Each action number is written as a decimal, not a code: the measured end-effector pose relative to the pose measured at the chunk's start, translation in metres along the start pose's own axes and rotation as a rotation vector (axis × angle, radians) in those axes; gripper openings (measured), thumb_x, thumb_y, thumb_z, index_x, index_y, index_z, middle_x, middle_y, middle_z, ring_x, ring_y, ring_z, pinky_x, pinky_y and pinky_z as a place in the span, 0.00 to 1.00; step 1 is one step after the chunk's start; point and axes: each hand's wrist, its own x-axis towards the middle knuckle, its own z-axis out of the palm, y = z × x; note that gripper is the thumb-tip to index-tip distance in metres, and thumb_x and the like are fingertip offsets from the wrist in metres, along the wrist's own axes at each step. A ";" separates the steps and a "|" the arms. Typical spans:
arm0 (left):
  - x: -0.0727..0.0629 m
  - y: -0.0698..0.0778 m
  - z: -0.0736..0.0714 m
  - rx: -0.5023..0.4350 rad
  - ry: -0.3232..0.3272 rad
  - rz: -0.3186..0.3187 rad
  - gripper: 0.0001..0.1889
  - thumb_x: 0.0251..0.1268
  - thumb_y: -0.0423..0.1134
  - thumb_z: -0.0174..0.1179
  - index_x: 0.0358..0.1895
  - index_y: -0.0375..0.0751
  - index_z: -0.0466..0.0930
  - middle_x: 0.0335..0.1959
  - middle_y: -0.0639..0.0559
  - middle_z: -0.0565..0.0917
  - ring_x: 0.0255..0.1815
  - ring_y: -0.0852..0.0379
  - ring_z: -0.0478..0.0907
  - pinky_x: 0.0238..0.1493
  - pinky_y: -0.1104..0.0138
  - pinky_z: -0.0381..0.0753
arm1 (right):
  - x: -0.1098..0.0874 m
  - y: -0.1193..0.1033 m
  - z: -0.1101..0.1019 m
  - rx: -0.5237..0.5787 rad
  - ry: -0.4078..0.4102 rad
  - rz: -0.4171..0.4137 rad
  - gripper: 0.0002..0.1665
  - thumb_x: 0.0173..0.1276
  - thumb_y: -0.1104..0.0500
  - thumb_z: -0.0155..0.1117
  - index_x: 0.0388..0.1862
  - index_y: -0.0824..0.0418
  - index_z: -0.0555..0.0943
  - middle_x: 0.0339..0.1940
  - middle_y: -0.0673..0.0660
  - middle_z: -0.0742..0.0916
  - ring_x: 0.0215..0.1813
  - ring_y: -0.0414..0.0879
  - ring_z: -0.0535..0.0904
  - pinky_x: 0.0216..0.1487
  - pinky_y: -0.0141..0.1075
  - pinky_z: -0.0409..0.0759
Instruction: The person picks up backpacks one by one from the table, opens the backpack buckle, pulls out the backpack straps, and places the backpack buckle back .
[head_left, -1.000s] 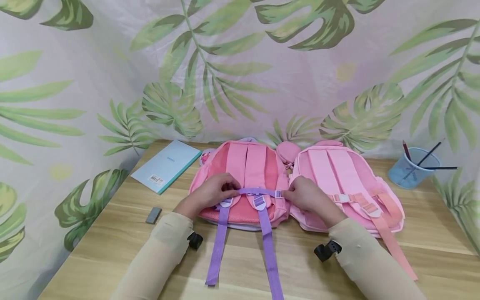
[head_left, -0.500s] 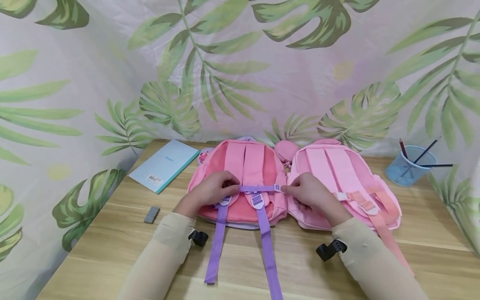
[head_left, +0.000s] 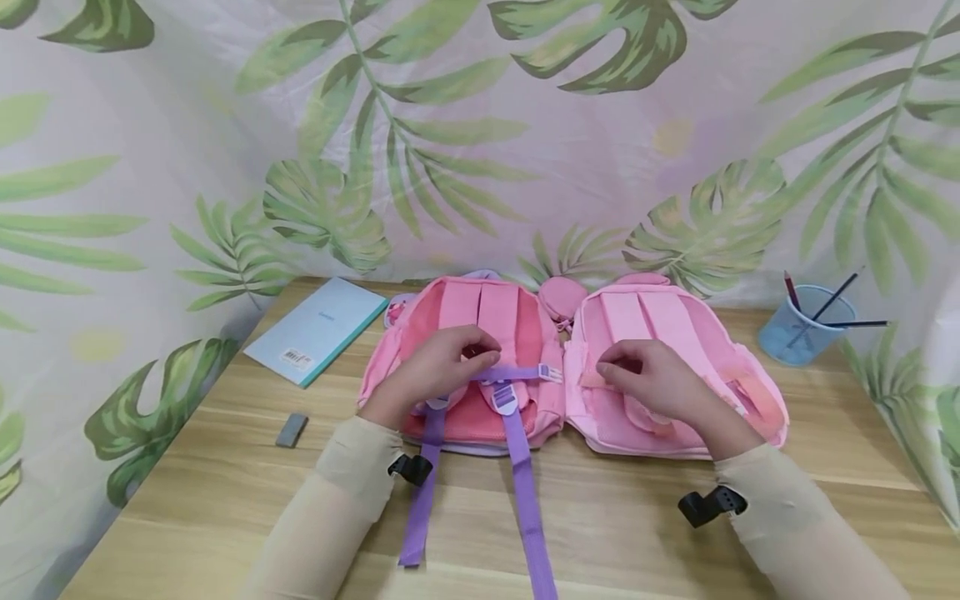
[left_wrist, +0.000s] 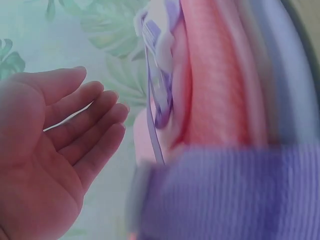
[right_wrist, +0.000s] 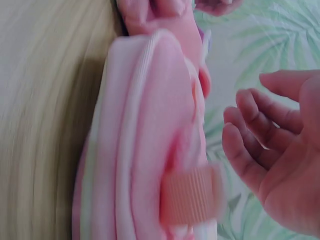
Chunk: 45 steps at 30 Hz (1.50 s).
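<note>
Head view: the left hand, fingers relaxed and empty, is above the coral-pink fabric backpack with a purple webbing strap; the right hand, also empty, fingers loosely bent, is above the pale-pink fabric backpack just beside it on the wood-grained table.

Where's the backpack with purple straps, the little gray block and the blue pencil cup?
Backpack with purple straps (head_left: 507,321): head view, on a pink shoulder strap.
Gray block (head_left: 292,430): head view, middle of its top.
Blue pencil cup (head_left: 797,340): head view, on its front wall.
</note>
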 end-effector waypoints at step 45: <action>0.115 0.111 0.118 0.210 -0.236 0.258 0.13 0.77 0.42 0.67 0.55 0.38 0.89 0.46 0.47 0.87 0.46 0.56 0.80 0.56 0.67 0.80 | -0.050 0.100 -0.061 -0.158 0.022 0.034 0.17 0.74 0.60 0.74 0.59 0.63 0.86 0.50 0.58 0.89 0.48 0.49 0.79 0.51 0.38 0.80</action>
